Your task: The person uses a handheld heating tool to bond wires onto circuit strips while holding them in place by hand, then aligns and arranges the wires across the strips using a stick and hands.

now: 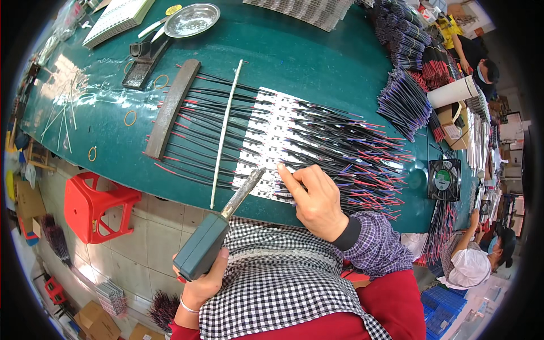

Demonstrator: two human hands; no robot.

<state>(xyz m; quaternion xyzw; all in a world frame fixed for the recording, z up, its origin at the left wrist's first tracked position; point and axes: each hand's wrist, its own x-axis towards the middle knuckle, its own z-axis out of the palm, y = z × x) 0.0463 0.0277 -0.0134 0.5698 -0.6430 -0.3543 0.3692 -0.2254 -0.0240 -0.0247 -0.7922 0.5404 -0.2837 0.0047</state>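
Observation:
My left hand [207,286] is closed around the dark green body of a soldering gun [201,246]. Its long metal barrel reaches up and right, with the tip at the lower left part of a white circuit board panel [249,156]. My right hand [317,198] rests at the panel's lower middle; its index finger is stretched onto the board near the tip, and the other fingers are bent, apart from it. Rows of black wires [357,158] with red and purple ends lie across the panel. A thin pale rod [226,124] and a dark bar [174,110] lie across the wires on the left.
Beyond the panel are a metal dish [192,21], a black stand [143,65] and a white notebook [116,22]. Wire bundles [403,105] and a black fan [444,179] are on the right. A red stool [99,207] stands left; two people work at the right.

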